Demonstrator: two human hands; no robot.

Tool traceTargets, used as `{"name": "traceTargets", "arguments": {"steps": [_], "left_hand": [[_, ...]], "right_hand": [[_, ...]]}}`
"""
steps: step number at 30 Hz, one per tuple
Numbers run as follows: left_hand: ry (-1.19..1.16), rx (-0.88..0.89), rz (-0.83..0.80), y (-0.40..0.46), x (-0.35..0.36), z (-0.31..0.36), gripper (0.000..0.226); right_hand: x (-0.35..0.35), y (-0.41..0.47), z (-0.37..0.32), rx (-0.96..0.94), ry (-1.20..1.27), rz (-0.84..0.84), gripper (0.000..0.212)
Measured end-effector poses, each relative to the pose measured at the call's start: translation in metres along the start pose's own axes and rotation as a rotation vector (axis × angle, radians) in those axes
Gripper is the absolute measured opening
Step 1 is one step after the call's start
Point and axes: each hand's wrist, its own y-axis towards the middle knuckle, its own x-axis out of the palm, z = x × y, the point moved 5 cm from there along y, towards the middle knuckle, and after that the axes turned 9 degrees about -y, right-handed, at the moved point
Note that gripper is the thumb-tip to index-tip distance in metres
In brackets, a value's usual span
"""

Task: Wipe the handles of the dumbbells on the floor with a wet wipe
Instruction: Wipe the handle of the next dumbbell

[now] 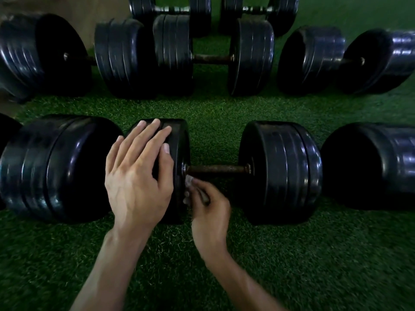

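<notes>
Left hand (139, 176) lay flat on top of the left plate stack (177, 162) of the centre dumbbell, fingers straight and spread, pressing on the black rubber, not gripping. Right hand (208, 207) sat just below the left end of the handle (217, 169), fingers curled and pinching a small white wet wipe (188, 187). The wipe was bunched against the inner face of the left plate stack, right under the handle; could not tell whether it touched the bar itself. Handle was a rusty brown bar, lying level at frame centre between the left stack and the right plate stack (280, 171). Dumbbell rested on green turf (224, 254). More black dumbbells sat beside it at left (56, 167) and right edge (370, 164). Another row lay across the upper frame, one with a similar brown bar (213, 59) at upper centre. Two smaller dumbbells at the top edge, blurred.
</notes>
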Motion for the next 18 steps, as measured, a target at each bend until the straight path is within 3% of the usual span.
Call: {"name": "traceTargets", "arguments": {"steps": [7,13,18], "left_hand": [[-0.011,0.002,0.003,-0.002,-0.001,-0.001,0.037],[-0.001,-0.009,0.025,-0.001,0.001,0.0,0.037],[-0.002,-0.002,0.039,-0.001,0.002,0.0,0.036]], "right_hand": [[0.014,0.004,0.002,0.549,0.455,0.12,0.014],[0.013,0.002,-0.011,0.592,0.593,0.016,0.014],[0.005,-0.001,-0.015,0.544,0.556,-0.006,0.014]]}}
